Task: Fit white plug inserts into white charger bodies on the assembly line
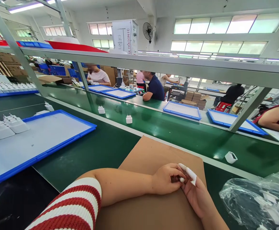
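Observation:
Over a brown cardboard sheet (pixel 163 150), my left hand (pixel 166 179) reaches across from the left, its fingers bent and pinched near my right fingertips. My right hand (pixel 194 191) is palm up, with white coverings (pixel 188 172) on its fingers. A small white piece (pixel 182 180) shows between the two hands, at the left fingertips; what exactly it is cannot be made out. The right fingers are curled up beside it, partly hidden by the left hand.
White plug adapters (pixel 129 119) lie on the green conveyor belt (pixel 153 127). At left, a blue-rimmed tray (pixel 58 140) holds several adapters. A clear plastic bag (pixel 256 198) with white parts sits at right. A metal shelf (pixel 153 62) spans above; people work beyond.

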{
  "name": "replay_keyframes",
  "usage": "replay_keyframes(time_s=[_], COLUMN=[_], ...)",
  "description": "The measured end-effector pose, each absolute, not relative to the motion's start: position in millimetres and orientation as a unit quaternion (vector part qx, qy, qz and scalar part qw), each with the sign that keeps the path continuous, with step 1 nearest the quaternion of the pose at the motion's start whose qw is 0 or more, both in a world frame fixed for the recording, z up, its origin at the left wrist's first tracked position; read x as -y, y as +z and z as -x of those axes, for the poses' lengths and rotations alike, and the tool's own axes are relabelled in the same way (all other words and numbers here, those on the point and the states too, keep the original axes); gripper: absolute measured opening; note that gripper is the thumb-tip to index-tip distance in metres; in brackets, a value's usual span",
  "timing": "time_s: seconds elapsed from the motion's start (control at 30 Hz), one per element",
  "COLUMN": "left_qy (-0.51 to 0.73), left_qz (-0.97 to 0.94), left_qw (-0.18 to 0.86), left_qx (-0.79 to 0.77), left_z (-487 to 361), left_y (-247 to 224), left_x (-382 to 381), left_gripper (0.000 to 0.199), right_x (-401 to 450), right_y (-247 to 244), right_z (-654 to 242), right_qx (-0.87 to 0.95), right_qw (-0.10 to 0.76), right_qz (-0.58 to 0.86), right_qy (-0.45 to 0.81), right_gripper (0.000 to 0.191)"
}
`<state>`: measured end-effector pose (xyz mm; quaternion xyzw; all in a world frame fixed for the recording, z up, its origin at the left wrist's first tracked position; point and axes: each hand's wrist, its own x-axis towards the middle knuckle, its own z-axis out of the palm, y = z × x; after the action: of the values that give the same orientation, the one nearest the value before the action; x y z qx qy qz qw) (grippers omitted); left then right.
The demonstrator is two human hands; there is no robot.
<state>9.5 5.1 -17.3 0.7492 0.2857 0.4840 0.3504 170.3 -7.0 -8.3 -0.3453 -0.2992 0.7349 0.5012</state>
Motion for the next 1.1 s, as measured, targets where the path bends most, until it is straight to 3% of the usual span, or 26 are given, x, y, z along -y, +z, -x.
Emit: replay_keyframes(time_s=[0.57,0.97,1.1], left_qy=[0.486,0.524,0.546], left_qz=[-0.743,-0.743,-0.734], left_qw=[0.367,0.333,0.307], left_qx=[-0.279,-0.251,-0.263], left_z=[-9.1,-13.6,-11.8], left_y=[-16.3,-10.3,-10.5], left_x=[-5.3,-3.4,-1.9], left_gripper=[0.031,0.023,0.034], right_x=[7.9,4.3,6.0], right_y=[-5.1,-3.4,1.0], right_z=[-169.6,-170.1,-171.7], right_qx=[0.308,0.255,0.243], right_qw=[0.501,0.497,0.503], right_qz=[0.348,0.341,0.319], right_qy=[0.73,0.756,0.765], right_gripper=[0.044,0.033,0.036])
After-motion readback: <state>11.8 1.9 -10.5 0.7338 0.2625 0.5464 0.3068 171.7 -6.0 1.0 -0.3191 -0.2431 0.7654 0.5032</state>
